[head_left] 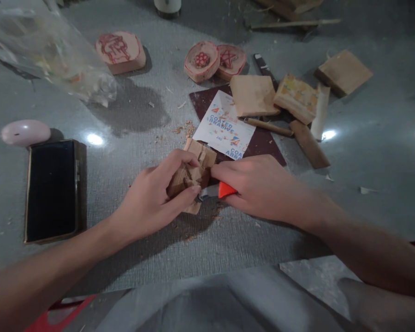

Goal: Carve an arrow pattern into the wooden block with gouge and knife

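My left hand [152, 193] is closed round a small carved wooden block [207, 157], thumb on the near side and index finger over the top. Notches and cut grooves show in the block's upper face. In my right hand [263, 186] is a cutter knife with an orange handle [226, 189]; most of the handle is hidden by the fingers. Its blade points left and meets or nearly meets the block's near right edge beside my left thumb; exact contact cannot be made out. Wood shavings [188, 128] lie around the block.
Beyond my hands lie a white abrasive sheet [224, 127] and dark sandpaper [264, 147], with wood blocks [254, 96] and offcuts. Soap-like carved pieces [201, 62] and a plastic bag [65, 60] sit farther back. At left are a phone [50, 191] and a pink oval object [26, 132].
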Demonstrator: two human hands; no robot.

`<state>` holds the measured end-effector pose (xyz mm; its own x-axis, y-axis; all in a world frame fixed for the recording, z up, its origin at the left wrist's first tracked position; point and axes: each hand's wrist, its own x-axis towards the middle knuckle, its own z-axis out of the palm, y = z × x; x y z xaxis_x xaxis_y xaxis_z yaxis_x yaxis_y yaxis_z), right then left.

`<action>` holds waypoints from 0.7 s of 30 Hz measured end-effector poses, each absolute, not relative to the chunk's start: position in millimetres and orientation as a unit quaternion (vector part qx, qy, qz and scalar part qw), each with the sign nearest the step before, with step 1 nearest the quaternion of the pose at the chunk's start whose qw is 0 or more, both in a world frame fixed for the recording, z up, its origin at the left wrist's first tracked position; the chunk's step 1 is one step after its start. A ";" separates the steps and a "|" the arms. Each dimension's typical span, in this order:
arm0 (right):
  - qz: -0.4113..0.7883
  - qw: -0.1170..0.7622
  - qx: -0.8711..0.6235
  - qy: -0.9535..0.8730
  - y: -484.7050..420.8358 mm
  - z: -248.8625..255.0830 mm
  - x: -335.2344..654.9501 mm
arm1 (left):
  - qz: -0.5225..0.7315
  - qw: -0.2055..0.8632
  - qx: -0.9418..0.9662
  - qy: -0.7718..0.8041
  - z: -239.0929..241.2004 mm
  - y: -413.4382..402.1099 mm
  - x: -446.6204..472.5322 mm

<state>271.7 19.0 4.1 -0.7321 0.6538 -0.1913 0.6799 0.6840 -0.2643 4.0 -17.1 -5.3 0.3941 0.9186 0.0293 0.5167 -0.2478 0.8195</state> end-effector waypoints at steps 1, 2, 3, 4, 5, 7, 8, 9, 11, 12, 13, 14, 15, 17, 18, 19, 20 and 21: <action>-0.165 0.045 0.360 0.917 19.3 5.7 271.5 | 0.264 0.380 0.744 0.483 -5.0 -16.9 4.1; -0.171 0.047 0.357 0.917 19.6 7.3 271.2 | 0.258 0.383 0.742 0.486 -4.5 -16.8 4.1; -0.177 0.047 0.353 0.917 19.9 8.8 271.0 | 0.258 0.385 0.740 0.487 -3.8 -16.8 4.2; -0.181 0.045 0.351 0.918 20.1 9.9 270.9 | 0.257 0.389 0.738 0.489 -3.0 -16.9 4.3; -0.183 0.041 0.349 0.918 20.3 10.5 270.9 | 0.254 0.393 0.735 0.491 -2.2 -17.0 4.4; -0.181 0.030 0.348 0.919 20.5 10.0 271.3 | 0.252 0.399 0.730 0.494 -0.9 -17.2 4.6; -0.180 0.026 0.346 0.920 20.5 9.1 271.6 | 0.251 0.401 0.728 0.496 -0.5 -17.1 4.8; -0.180 0.024 0.345 0.921 20.6 8.1 271.9 | 0.250 0.403 0.727 0.497 -0.2 -16.9 4.9; -0.179 0.022 0.343 0.922 20.7 6.6 272.5 | 0.250 0.403 0.727 0.496 -0.1 -16.4 5.1; -0.180 0.023 0.344 0.921 20.7 6.3 272.6 | 0.250 0.401 0.729 0.496 -0.2 -16.1 5.2; -0.180 0.025 0.345 0.921 20.8 6.3 272.7 | 0.251 0.398 0.731 0.495 -0.4 -15.8 5.1; -0.181 0.026 0.345 0.921 21.0 6.7 272.6 | 0.252 0.395 0.733 0.493 -0.7 -15.6 5.0; -0.180 0.027 0.345 0.921 21.1 7.3 272.5 | 0.252 0.393 0.735 0.492 -1.0 -15.6 4.8; -0.179 0.029 0.346 0.920 21.2 8.6 272.0 | 0.253 0.389 0.739 0.488 -1.4 -15.9 4.3; -0.180 0.033 0.346 0.920 21.1 9.0 271.8 | 0.254 0.388 0.741 0.486 -1.6 -16.2 3.9; -0.180 0.037 0.347 0.920 21.0 9.0 271.7 | 0.253 0.386 0.742 0.485 -1.7 -16.4 3.7; -0.177 0.039 0.350 0.919 20.7 8.6 271.7 | 0.254 0.384 0.744 0.485 -1.8 -16.7 3.5; -0.173 0.038 0.353 0.919 20.3 7.8 271.9 | 0.253 0.381 0.746 0.485 -1.9 -16.9 3.4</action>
